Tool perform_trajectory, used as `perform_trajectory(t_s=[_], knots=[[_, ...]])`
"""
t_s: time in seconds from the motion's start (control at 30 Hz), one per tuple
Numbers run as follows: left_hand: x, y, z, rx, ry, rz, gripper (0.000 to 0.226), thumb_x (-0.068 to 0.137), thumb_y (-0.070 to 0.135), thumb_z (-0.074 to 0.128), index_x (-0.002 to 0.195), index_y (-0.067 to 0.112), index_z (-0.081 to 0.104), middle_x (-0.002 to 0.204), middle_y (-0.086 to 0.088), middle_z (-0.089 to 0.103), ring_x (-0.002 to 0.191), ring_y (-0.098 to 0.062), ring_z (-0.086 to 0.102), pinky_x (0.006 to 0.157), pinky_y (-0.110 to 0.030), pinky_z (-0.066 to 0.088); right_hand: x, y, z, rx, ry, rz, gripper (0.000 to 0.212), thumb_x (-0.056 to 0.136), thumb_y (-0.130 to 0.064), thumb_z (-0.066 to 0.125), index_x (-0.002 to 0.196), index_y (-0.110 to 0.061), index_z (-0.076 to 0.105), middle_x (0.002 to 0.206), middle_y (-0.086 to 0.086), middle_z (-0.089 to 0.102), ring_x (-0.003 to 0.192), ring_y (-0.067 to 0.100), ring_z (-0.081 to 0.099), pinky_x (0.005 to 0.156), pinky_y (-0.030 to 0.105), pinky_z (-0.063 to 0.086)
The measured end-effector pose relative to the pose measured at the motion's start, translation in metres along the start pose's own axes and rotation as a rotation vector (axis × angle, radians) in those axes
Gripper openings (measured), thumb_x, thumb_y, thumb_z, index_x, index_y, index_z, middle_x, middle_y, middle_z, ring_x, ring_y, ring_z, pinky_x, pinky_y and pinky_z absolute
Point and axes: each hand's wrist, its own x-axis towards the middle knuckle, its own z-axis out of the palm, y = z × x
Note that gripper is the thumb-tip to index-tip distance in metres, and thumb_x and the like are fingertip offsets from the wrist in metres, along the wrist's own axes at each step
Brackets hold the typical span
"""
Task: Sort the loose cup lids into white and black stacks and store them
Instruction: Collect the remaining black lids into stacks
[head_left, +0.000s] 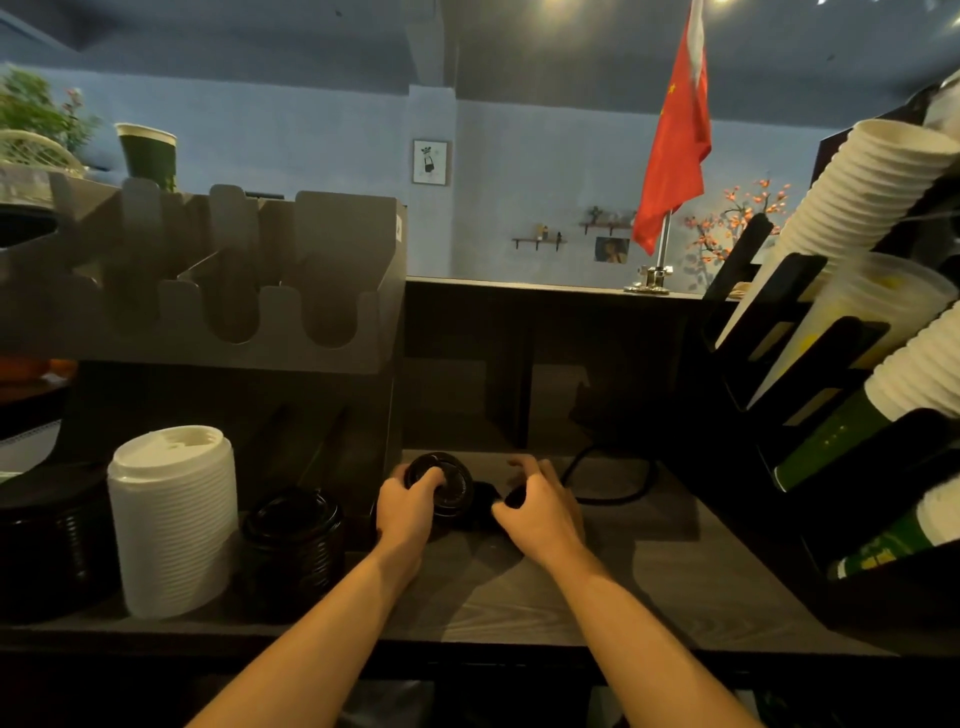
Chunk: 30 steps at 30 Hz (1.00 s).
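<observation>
Hands met over the middle of the counter (649, 577), close to its back edge, where the last loose lids lay in shadow. The left hand (410, 506) had its fingers and thumb curled round a short bundle of black lids (448, 484), tipped up so the tops faced the person, probably to let further lids nest onto it. The right hand (543, 512) hovered just beside it, palm down, with its fingers arched over a dark shape on the counter. The dimness hid whether it actually gripped a lid or only reached for one.

Toward the left front of the counter stood a tall white lid stack (174, 519), and just beside it a lower black lid stack (291, 540). A second dark stack (52, 535) sat at the left edge. Colours kept apart this way suggested the sorting was nearly finished, with only black lids left to gather.

Above the stacks a grey slotted organiser (208, 291) looked unfilled, its slots a likely home for the stacks. Along the right edge a black rack (769, 338) held slanted sleeves of paper cups (872, 192), and a black cable (608, 475) looped behind the right hand.
</observation>
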Motion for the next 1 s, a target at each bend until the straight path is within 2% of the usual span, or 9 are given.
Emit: perform_trajectory(t_s=[0.13, 0.23, 0.33, 0.5, 0.63, 0.7, 0.8, 0.9, 1.0], knots=[[0.005, -0.003, 0.002, 0.005, 0.025, 0.000, 0.029, 0.092, 0.018, 0.067, 0.121, 0.012, 0.063, 0.099, -0.005, 0.068, 0.092, -0.019, 0.065, 0.076, -0.035, 0.052, 0.000, 0.001, 0.004, -0.252, -0.121, -0.108, 0.061, 0.090, -0.051, 0.058, 0.147, -0.032, 0.043, 0.153, -0.001, 0.035, 0.139, 0.024, 0.035, 0.116, 0.041, 0.029], [0.006, -0.004, 0.003, 0.007, 0.021, 0.003, 0.030, 0.093, 0.017, 0.066, 0.121, 0.011, 0.063, 0.101, -0.005, 0.068, 0.094, -0.019, 0.064, 0.080, -0.035, 0.052, -0.002, -0.005, -0.003, -0.397, -0.221, -0.170, 0.060, 0.091, -0.059, 0.053, 0.144, -0.031, 0.046, 0.147, 0.003, 0.047, 0.137, 0.025, 0.036, 0.112, 0.040, 0.027], [0.006, -0.005, 0.004, 0.017, 0.030, -0.004, 0.032, 0.092, 0.019, 0.067, 0.122, 0.010, 0.061, 0.100, -0.004, 0.066, 0.095, -0.020, 0.064, 0.087, -0.039, 0.054, -0.006, -0.012, -0.012, -0.372, -0.246, -0.140, 0.062, 0.087, -0.062, 0.056, 0.138, -0.027, 0.049, 0.139, 0.007, 0.054, 0.134, 0.028, 0.040, 0.112, 0.038, 0.025], [0.005, -0.004, 0.005, 0.044, 0.037, -0.050, 0.044, 0.089, 0.028, 0.069, 0.129, 0.010, 0.059, 0.106, -0.008, 0.066, 0.104, -0.028, 0.064, 0.098, -0.050, 0.055, -0.012, -0.019, -0.017, -0.315, -0.270, -0.160, 0.066, 0.089, -0.058, 0.060, 0.147, -0.032, 0.042, 0.142, 0.004, 0.056, 0.141, 0.026, 0.037, 0.122, 0.041, 0.009], [0.004, -0.002, 0.003, 0.014, 0.019, -0.057, 0.064, 0.074, 0.039, 0.069, 0.131, 0.013, 0.059, 0.114, -0.012, 0.067, 0.106, -0.031, 0.065, 0.099, -0.055, 0.054, -0.014, -0.019, -0.022, -0.063, -0.188, -0.121, 0.068, 0.087, -0.040, 0.074, 0.147, -0.034, 0.041, 0.145, -0.004, 0.054, 0.144, 0.022, 0.032, 0.120, 0.038, 0.018], [0.002, 0.001, 0.002, -0.028, 0.014, -0.079, 0.077, 0.063, 0.043, 0.068, 0.132, 0.012, 0.057, 0.118, -0.014, 0.067, 0.109, -0.032, 0.064, 0.100, -0.056, 0.053, -0.010, -0.013, -0.015, 0.080, -0.125, -0.129, 0.076, 0.082, -0.032, 0.080, 0.146, -0.040, 0.039, 0.144, -0.010, 0.052, 0.141, 0.019, 0.036, 0.117, 0.039, 0.033], [0.000, 0.002, 0.001, -0.076, -0.012, -0.119, 0.087, 0.056, 0.043, 0.070, 0.135, 0.009, 0.055, 0.118, -0.014, 0.065, 0.109, -0.033, 0.063, 0.100, -0.056, 0.053, -0.005, -0.007, -0.007, 0.360, -0.102, -0.138, 0.080, 0.082, -0.006, 0.077, 0.143, -0.040, 0.041, 0.144, -0.012, 0.047, 0.130, 0.009, 0.048, 0.106, 0.030, 0.047], [-0.001, 0.001, 0.000, -0.097, -0.052, -0.122, 0.084, 0.061, 0.038, 0.074, 0.137, 0.010, 0.054, 0.116, -0.015, 0.066, 0.106, -0.033, 0.065, 0.096, -0.055, 0.056, -0.002, -0.005, -0.010, 0.677, -0.056, -0.068, 0.080, 0.083, 0.010, 0.070, 0.142, -0.037, 0.042, 0.134, -0.008, 0.052, 0.107, 0.015, 0.064, 0.086, 0.029, 0.059], [0.000, 0.001, 0.000, -0.113, -0.056, -0.119, 0.076, 0.064, 0.036, 0.071, 0.134, 0.011, 0.056, 0.116, -0.015, 0.067, 0.106, -0.033, 0.065, 0.091, -0.050, 0.058, 0.002, -0.004, -0.011, 0.860, -0.039, 0.059, 0.066, 0.086, 0.009, 0.067, 0.135, -0.030, 0.050, 0.124, -0.002, 0.062, 0.114, 0.016, 0.062, 0.085, 0.025, 0.054]])
